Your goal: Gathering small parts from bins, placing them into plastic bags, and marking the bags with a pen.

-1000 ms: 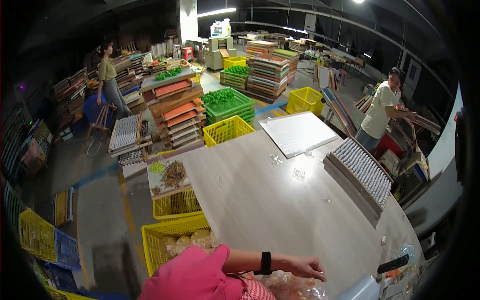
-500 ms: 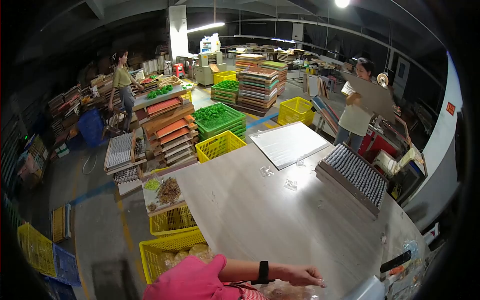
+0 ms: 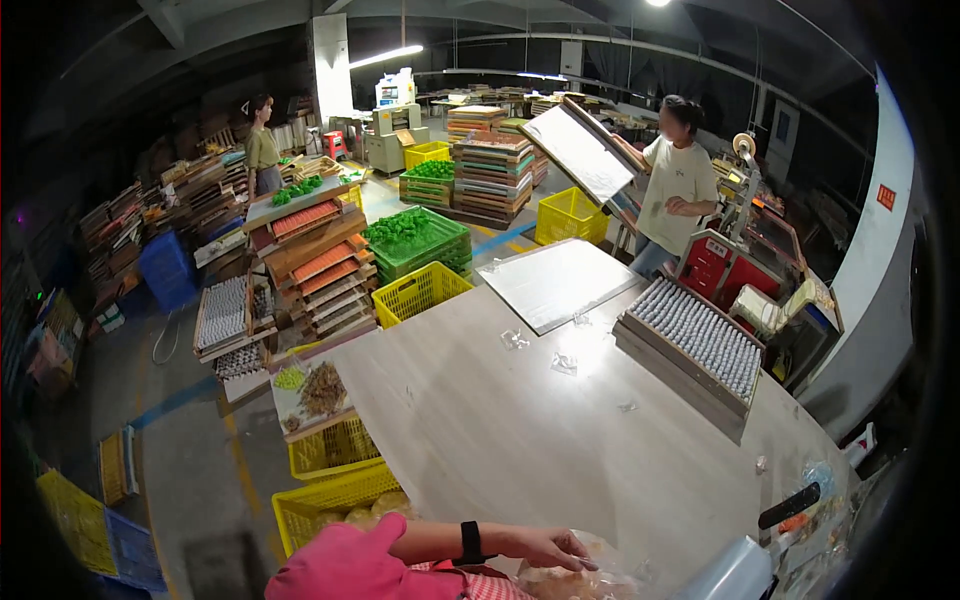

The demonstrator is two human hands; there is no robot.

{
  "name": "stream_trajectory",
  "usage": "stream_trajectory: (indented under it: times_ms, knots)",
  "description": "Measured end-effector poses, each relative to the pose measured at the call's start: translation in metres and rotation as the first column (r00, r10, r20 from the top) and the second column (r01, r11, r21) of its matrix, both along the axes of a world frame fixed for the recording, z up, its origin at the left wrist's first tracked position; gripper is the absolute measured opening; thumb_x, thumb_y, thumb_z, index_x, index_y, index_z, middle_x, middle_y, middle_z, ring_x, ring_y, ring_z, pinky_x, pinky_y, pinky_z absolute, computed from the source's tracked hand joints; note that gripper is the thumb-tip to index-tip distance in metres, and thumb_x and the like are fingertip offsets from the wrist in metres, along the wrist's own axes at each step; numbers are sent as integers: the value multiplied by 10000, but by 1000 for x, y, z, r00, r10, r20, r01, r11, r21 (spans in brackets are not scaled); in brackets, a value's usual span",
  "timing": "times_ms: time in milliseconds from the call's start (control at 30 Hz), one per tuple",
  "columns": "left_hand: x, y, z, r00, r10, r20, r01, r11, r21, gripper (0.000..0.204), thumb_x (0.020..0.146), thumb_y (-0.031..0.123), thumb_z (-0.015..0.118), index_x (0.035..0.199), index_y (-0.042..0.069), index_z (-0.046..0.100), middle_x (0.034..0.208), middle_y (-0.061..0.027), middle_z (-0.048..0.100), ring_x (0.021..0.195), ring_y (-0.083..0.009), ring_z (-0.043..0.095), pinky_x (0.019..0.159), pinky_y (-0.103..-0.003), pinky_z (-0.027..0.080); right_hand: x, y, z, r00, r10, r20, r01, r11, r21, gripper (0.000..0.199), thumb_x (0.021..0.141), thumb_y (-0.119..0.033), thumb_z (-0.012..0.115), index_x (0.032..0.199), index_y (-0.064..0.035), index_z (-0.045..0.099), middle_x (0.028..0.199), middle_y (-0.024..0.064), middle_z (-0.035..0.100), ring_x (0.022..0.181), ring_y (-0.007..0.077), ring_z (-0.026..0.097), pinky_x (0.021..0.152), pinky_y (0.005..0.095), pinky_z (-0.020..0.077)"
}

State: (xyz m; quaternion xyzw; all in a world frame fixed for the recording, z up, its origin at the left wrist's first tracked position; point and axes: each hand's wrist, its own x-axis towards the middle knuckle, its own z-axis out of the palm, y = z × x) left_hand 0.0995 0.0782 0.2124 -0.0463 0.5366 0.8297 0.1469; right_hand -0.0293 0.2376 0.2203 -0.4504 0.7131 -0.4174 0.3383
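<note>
In the head view we see our left hand at the lower middle of the frame, reaching across from a pink sleeve with a black wristband, fingers spread flat and apart, resting on a clear plastic bag of pale rounded pieces that lies at the near edge of the counter. The palm-down spread looks to us like a way of pressing the slippery bag so it does not slide, though nothing is clamped between the fingers. Our right hand does not show, so we cannot tell its state. At the lower right, just beside the bag, sit a roll of clear film and a black handle, close enough to crowd any move to that side. Farther up the counter, well apart from the hand, lie a flat grey board and a stacked wooden tray filled with rows of small grey pieces; a few scraps of clear wrap are scattered between. To the left of the counter stand yellow crates. In the upper right a person in a pale shirt lifts a large board; another person stands in the upper left among stacked trays.
</note>
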Motion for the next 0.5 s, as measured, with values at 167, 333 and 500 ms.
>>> stream_trajectory:
  times_ms: [167, 333, 500]
  knots:
    - [4, 33, -38, 984, 169, -54, -164, 983, 78, 310, 895, 250, 629, 1148, 71, 644, 849, 56, 610, 686, -26, 495, 587, -196, 386, -2, 55, -5, 986, -163, -45, 167, 979, 115, 638, 907, -306, 555, 1421, -39, 288, 1309, 198, 479, 1230, 282, 450, 1031, 433, 337]
    - [19, 12, 36, 946, 244, 215, -268, 959, 94, 415, 903, 243, 602, 1241, 14, 530, 1155, -95, 609, 1076, -150, 552, 895, -290, 472, 32, 99, 58, 855, -455, 248, 469, 883, 3, 712, 805, -166, 679, 1380, -16, 289, 1342, 208, 422, 1235, 305, 455, 949, 401, 443]
    - [1, -4, 15, 936, 293, 196, -333, 918, 216, 318, 939, 181, 547, 1218, 31, 572, 684, 48, 560, 548, -18, 485, 464, -169, 368, 17, 51, 73, 781, -195, -593, 88, 975, -205, 725, 656, -188, 776, 1305, -86, 468, 1394, 207, 377, 1252, 372, 410, 988, 468, 354]
